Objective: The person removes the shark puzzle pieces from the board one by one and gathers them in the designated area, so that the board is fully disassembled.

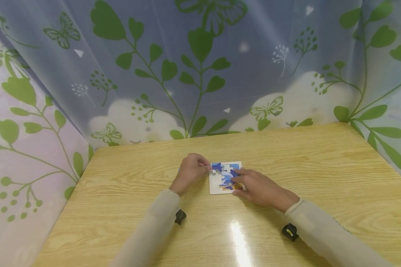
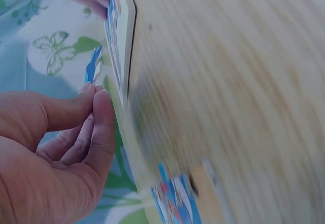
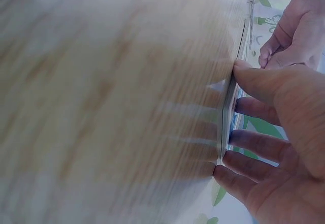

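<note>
A square jigsaw board (image 1: 215,186) with a white tray lies on the table, with blue picture pieces filling much of its right side. My left hand (image 1: 190,171) pinches a blue puzzle piece (image 2: 93,65) between thumb and index finger, over the board's upper left part. Its other fingers are bent behind. My right hand (image 1: 262,188) rests at the board's right side. The right fingers (image 3: 259,145) are spread and fairly straight along the board, with the thumb at its near edge. Part of the picture is hidden under them.
Beyond the left hand, more puzzle pieces (image 2: 175,198) lie on the table, mostly hidden by that hand in the head view. The wooden table (image 1: 137,174) ends at a curtain (image 1: 240,70) printed with leaves and butterflies. Black wrist cameras hang below both sleeves.
</note>
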Motion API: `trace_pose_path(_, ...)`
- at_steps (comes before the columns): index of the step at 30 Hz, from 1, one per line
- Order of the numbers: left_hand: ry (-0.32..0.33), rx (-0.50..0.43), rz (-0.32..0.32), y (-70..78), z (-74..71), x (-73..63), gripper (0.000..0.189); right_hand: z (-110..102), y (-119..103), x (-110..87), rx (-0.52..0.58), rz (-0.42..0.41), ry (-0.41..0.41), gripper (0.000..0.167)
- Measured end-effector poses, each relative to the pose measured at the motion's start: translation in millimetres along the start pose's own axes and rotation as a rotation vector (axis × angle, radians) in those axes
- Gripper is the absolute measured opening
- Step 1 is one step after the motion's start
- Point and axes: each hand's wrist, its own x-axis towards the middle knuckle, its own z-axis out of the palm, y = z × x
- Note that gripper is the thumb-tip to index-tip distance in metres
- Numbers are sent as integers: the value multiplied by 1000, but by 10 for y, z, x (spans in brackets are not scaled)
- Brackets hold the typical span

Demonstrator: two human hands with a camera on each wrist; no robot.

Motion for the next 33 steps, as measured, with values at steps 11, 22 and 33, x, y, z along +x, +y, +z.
trace_pose_path(11,-31,-19,-46,-170,-265,-78,5,6,8,-4,1,-5,2,23)
trace_pose_path(22,-21,14,-65,-280,-483,-150,7,16,15,3,-2,-12,2,18)
trace_pose_path(33,-2,60,-68,-373,-528,-103,7,3,3,-1,-7,-10,0,27)
